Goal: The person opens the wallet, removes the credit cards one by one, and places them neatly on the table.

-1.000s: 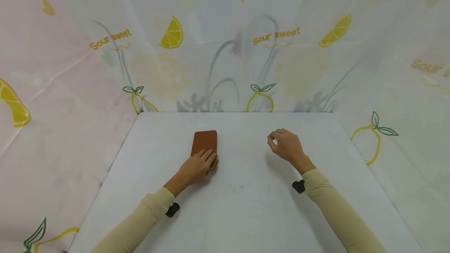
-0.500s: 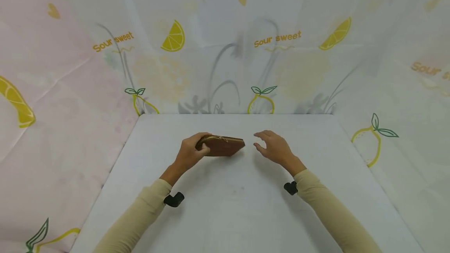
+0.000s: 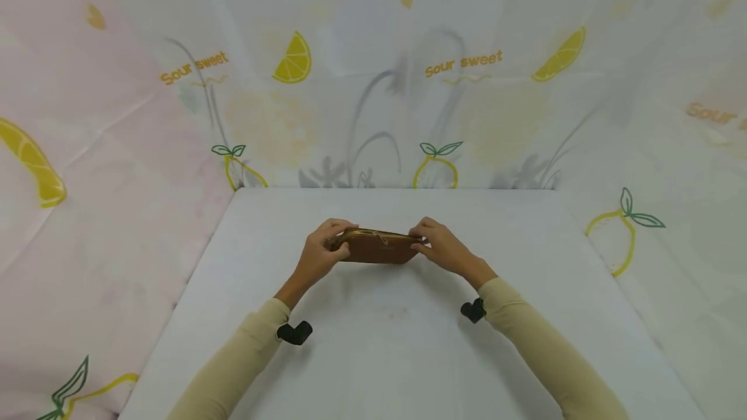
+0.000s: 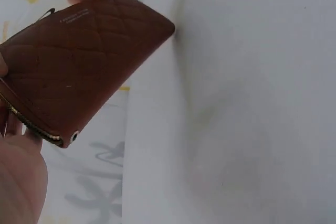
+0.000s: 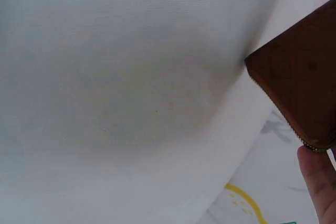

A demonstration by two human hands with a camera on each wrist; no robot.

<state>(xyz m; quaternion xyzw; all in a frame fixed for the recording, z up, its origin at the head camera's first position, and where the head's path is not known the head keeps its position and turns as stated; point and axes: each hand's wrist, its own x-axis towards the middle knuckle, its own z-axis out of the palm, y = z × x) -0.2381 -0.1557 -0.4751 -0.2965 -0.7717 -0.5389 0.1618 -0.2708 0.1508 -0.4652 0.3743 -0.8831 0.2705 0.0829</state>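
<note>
Right hand has come in since half a second ago, so both hands are gripping the brown wallet, left hand too, mid-frame above the surface. Next is probably working the zipper.

"Sour sweet" is printed in orange on the lemon-patterned backdrop cloth, several times.

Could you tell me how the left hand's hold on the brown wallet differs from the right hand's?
The left hand grips the brown wallet at its left end; the right hand grips its right end. The left hand's thumb lies across the near face; the right hand pinches with its fingertips. Both hold it above the white table.
</note>
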